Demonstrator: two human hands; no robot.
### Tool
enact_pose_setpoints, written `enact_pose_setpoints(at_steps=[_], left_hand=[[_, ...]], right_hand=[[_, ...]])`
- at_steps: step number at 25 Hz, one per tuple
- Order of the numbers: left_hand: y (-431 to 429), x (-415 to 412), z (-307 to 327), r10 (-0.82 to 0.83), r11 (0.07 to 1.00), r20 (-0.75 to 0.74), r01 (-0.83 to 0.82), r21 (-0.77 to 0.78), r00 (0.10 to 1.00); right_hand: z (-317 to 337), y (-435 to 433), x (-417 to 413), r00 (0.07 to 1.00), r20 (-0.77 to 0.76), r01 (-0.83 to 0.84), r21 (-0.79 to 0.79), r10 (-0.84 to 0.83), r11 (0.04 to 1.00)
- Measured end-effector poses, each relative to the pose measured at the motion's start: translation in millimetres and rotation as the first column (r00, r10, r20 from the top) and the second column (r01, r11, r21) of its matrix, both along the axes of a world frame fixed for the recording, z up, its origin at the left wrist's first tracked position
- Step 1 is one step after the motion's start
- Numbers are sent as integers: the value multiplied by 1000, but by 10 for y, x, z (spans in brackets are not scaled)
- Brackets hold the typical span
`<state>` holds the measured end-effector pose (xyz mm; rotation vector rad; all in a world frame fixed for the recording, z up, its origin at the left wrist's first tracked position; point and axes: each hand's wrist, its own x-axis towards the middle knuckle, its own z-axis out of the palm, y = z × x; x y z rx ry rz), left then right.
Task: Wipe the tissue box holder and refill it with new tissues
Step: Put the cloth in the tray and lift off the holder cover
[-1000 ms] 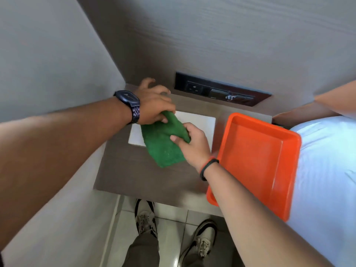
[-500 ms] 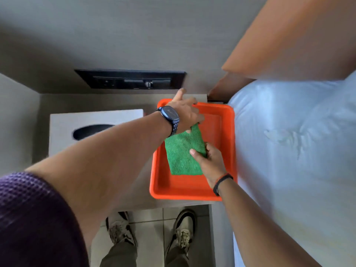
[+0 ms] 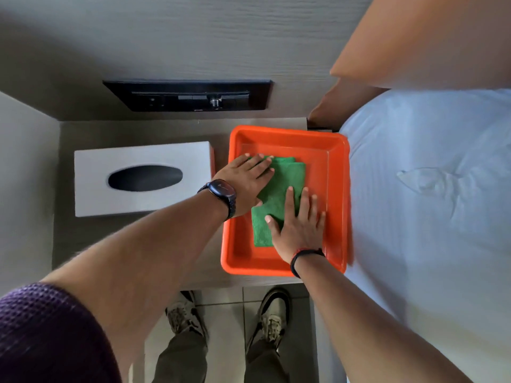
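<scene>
Now I see both hands pressed flat on a folded green cloth (image 3: 279, 194) that lies inside an orange tray (image 3: 336, 200). My left hand (image 3: 244, 186) covers the cloth's far left corner, its fingers (image 3: 260, 168) straight, close together and gripping nothing. My right hand (image 3: 300, 225) rests on the cloth's near right part, fingers slightly spread, palm down, also gripping nothing. The white tissue box holder (image 3: 142, 178) sits on the grey surface (image 3: 132, 244) just left of the tray, apart from both hands. Its long axis runs left to right, and its dark oval slot faces up with no tissue showing. My left hand is the nearer one; its wrist already crosses the tray's left rim. I judge the next reach goes leftward from the tray, toward the holder.
</scene>
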<state>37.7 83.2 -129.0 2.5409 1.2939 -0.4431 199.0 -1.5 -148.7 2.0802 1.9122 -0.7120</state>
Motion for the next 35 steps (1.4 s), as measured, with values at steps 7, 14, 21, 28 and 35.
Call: enact_pose_setpoints(at_steps=[7, 14, 21, 28, 35], left_hand=[[-299, -1382, 326, 629, 599, 546, -793, 113, 553], [-575, -2483, 184, 968, -97, 184, -928, -359, -173], [-494, -2485, 182, 928, -54, 280, -830, -555, -247], [-283, -2611, 122, 905, -81, 294, -803, -590, -308], [-181, -2656, 95, 910, -65, 283, -778, -625, -303]], right_hand=[[496, 237, -789, 881, -469, 285, 420, -62, 862], [379, 668, -1858, 843, -377, 421, 20, -383, 907], [296, 748, -1985, 790, -315, 555, 5, -526, 832], [269, 776, -2014, 766, -333, 576, -26, -550, 817], [348, 928, -2053, 761, -343, 576, -34, -551, 817]])
